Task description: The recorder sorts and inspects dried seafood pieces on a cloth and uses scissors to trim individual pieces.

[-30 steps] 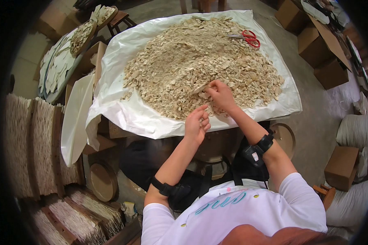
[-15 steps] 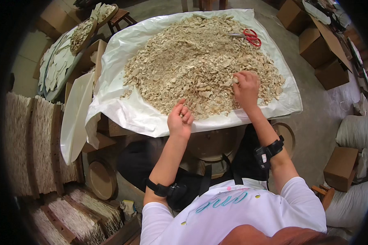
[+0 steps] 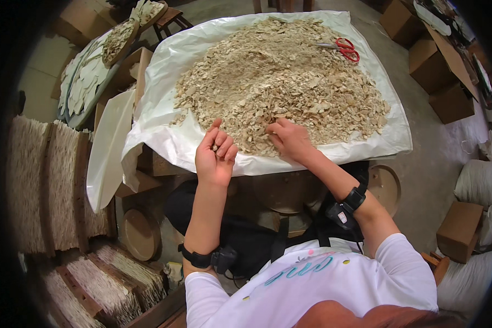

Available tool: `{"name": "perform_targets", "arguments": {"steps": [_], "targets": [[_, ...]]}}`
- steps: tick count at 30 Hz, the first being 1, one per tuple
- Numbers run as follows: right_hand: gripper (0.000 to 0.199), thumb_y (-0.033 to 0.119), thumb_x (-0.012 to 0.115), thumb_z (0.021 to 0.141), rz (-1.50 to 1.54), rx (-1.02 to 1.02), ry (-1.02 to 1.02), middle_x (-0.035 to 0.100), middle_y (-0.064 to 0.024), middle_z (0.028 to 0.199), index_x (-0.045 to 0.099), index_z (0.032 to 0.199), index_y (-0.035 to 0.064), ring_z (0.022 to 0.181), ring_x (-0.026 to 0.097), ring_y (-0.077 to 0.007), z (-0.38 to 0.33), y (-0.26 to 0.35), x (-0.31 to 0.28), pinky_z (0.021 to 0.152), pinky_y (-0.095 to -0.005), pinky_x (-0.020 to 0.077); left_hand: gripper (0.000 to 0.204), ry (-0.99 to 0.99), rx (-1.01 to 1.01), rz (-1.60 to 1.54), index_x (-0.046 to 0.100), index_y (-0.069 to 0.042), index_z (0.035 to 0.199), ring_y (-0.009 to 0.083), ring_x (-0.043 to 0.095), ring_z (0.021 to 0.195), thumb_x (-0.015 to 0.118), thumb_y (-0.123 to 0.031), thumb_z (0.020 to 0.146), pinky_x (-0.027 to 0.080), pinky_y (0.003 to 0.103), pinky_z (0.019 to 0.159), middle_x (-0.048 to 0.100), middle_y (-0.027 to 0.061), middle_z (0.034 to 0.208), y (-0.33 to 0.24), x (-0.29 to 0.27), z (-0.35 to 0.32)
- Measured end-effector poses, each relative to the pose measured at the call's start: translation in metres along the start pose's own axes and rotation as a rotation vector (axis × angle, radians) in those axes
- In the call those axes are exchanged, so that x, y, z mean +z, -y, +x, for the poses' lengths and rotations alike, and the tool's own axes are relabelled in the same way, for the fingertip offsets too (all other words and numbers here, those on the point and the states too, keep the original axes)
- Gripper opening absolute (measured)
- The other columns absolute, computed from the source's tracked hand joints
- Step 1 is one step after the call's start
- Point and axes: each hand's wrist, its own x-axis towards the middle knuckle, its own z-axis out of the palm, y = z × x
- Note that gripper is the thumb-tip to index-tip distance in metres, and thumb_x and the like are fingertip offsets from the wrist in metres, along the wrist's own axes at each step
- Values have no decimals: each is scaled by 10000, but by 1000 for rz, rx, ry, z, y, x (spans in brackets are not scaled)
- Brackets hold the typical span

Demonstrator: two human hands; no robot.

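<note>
A broad heap of small, pale beige flakes (image 3: 311, 93) covers most of a white plastic sheet (image 3: 161, 87) in front of me. My left hand (image 3: 215, 156) is at the near left edge of the heap, palm up, fingers curled over a few small flakes and the index finger pointing outward. Right of it, my right hand (image 3: 291, 140) reaches palm down into the near side of the heap. Its thumb and fingertips come together among the flakes; whatever is between them is too small to make out. Scissors with red handles (image 3: 349, 50) lie on the heap's far right.
Left of the sheet stand a white plastic tub (image 3: 110, 147) and stacks of thin, rough-edged sheets (image 3: 27, 186). Behind them, a round tray (image 3: 87, 82) holds flat pale pieces. Cardboard boxes (image 3: 426, 60) stand on the floor at right. A round lid (image 3: 139, 234) leans below the tub.
My right hand has moved left and nearer, from above the heap down into its near side. My left hand has shifted left, still curled around small flakes.
</note>
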Motion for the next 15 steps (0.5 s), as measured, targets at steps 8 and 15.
{"name": "perform_targets", "arguments": {"steps": [8, 15], "targets": [[107, 128, 598, 720, 51, 44, -16, 505, -45, 741, 571, 823, 138, 635, 551, -227, 10, 26, -4, 530, -330, 439, 188, 75, 4, -2, 460, -37, 1044, 76, 279, 442, 375, -74, 880, 238, 214, 393, 319, -13, 592, -4, -1, 13], [140, 148, 567, 718, -51, -66, 32, 525, -60, 792, 588, 856, 147, 679, 551, -253, 12, 25, 20, 554, -355, 446, 202, 42, 33, 19, 466, -41, 1050, 77, 277, 439, 380, -69, 870, 242, 219, 404, 315, -17, 579, -5, -4, 18]]}}
